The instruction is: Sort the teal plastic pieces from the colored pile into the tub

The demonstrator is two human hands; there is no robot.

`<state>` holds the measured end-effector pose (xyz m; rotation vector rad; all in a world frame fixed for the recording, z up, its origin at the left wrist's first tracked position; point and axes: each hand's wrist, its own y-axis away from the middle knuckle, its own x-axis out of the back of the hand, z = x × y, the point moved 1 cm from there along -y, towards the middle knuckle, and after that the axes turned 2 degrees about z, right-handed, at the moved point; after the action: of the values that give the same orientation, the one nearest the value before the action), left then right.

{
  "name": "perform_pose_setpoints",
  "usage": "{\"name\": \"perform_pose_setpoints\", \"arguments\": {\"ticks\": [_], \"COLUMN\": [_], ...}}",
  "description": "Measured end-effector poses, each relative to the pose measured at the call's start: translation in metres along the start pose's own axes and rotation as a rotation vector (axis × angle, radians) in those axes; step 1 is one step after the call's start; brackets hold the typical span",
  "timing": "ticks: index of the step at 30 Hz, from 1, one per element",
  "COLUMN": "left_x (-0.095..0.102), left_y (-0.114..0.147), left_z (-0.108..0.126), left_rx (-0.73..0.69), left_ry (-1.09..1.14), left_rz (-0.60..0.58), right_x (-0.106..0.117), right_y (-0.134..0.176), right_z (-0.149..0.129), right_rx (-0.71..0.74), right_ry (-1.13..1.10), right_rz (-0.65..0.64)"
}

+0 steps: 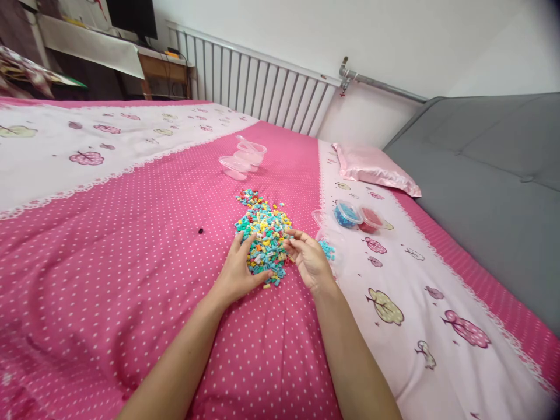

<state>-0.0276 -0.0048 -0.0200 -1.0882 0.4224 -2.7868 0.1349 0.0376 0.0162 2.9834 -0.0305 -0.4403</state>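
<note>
A heap of small multicoloured building bricks (pixel 269 233) lies on the pink dotted bedspread. At its near left edge rests my left hand (pixel 238 268), fingers spread and touching the bricks. My right hand (pixel 310 259) hovers at the heap's right side, thumb and fingertips drawn together; whatever they pinch is too small to make out. Just past that hand, light blue bricks (pixel 327 249) sit in a clear container, partly hidden by the hand. Further right stand a clear tub of blue bricks (pixel 347 216) and a clear tub of red bricks (pixel 371 219).
Several clear plastic containers (pixel 245 158) stand beyond the heap. A small dark round piece (pixel 200 231) lies to the left. A pink pillow (pixel 374 168) rests against the grey headboard (pixel 485 175). At the far left is a desk (pixel 161 67) with a monitor (pixel 131 17).
</note>
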Motion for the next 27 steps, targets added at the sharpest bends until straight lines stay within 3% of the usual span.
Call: {"name": "perform_pose_setpoints", "arguments": {"ticks": [5,16,27], "left_x": [-0.001,-0.002,-0.002], "left_y": [0.000,0.000,0.000], "left_z": [-0.001,-0.003,-0.003], "left_rx": [-0.010,-0.013,-0.014], "left_ry": [-0.003,0.028,0.018], "left_rz": [0.011,0.027,0.019], "right_x": [0.000,0.000,-0.002], "right_y": [-0.002,-0.006,-0.003], "right_z": [0.001,0.024,0.024], "right_rx": [-0.042,0.267,0.364], "right_ry": [-0.075,0.772,0.918], "right_rz": [0.024,-0.005,0.053]}}
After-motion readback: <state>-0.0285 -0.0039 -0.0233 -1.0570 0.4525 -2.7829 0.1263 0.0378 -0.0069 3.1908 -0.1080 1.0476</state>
